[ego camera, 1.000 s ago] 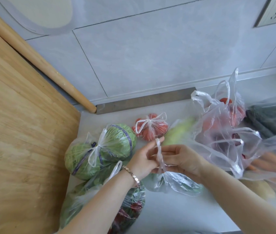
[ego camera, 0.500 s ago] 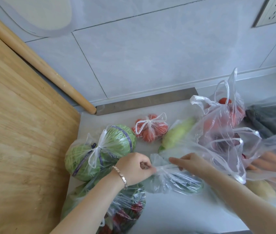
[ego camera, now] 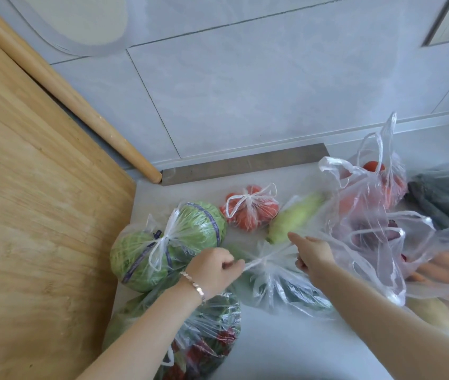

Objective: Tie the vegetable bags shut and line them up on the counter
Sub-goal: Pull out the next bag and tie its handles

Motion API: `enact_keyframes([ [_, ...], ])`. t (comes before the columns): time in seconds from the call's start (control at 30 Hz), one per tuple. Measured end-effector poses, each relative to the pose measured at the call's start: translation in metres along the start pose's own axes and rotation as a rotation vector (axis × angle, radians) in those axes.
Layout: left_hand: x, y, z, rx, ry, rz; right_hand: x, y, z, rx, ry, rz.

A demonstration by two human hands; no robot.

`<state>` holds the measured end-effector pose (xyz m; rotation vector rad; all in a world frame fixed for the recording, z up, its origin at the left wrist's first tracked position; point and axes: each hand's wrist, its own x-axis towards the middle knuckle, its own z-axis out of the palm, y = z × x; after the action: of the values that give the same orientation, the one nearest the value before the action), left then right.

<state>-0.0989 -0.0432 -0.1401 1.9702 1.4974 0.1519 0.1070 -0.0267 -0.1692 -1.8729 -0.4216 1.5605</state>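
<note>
The greens bag [ego camera: 281, 292] lies toward the left end of the counter [ego camera: 286, 352], just beside the tied cabbage bag [ego camera: 168, 242]. The left hand [ego camera: 213, 270] has its fingers curled tight round one handle. The right hand [ego camera: 314, 253] grips the other, forefinger sticking out.

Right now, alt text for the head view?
The left hand and right hand pinch the handles of a bag of greens, pulled taut, on a counter. A tied cabbage bag and tomato bag sit beyond it; untied bags lie at right.

A thin rose-gold bracelet [ego camera: 194, 286] of flat metal links circles the wrist behind the left hand [ego camera: 215, 266]; both forearms are bare.
</note>
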Motion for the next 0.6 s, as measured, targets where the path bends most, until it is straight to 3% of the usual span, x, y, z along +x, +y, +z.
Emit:
enact_keyframes([
  [0.07, 0.004, 0.010, 0.002, 0.219, 0.005, -0.076, -0.001, 0.003, 0.004, -0.042, -0.038, -0.056],
  [0.13, 0.008, 0.021, 0.010, 0.353, -0.049, 0.019, -0.003, 0.002, 0.003, -0.101, -0.055, -0.106],
  [0.3, 0.030, 0.037, 0.026, 0.538, -0.331, 0.054, -0.018, -0.011, -0.007, -0.325, -0.020, -0.287],
  [0.43, 0.041, 0.029, 0.028, 0.686, -0.507, -0.055, -0.042, -0.021, -0.009, -0.665, -0.146, -0.335],
  [0.53, 0.048, 0.031, 0.018, 0.551, -0.561, -0.049, -0.069, -0.044, -0.014, -0.743, -0.150, -0.560],
  [0.6, 0.054, 0.046, 0.004, 0.370, -0.495, -0.027, -0.087, -0.071, -0.023, -0.693, -0.082, -0.746],
])
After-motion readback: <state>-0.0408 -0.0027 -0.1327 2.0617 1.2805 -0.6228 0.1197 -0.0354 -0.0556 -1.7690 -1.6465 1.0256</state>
